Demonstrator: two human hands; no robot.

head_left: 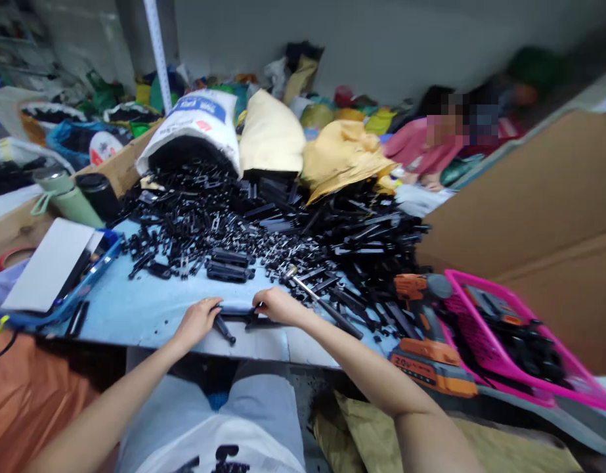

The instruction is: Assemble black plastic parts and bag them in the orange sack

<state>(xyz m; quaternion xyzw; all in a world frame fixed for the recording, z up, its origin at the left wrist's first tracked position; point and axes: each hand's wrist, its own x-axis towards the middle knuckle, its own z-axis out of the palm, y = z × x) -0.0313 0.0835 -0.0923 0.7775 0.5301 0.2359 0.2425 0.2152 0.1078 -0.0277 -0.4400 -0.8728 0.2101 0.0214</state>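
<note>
My left hand is closed, its fingertips pinching one end of a long black bar near the front edge of the blue work surface. The other end of this bar is between the closed fingers of my right hand. A short black rod with a knobbed end points toward me just below my left fingers. More dark parts under my right hand are partly hidden. A hammer lies right of my right hand, and a small stack of black bars sits just beyond both hands.
Loose black parts spill from a white sack and yellow bags. An orange cordless drill and pink basket stand right. Left are a blue tray and green bottle. Another person sits behind.
</note>
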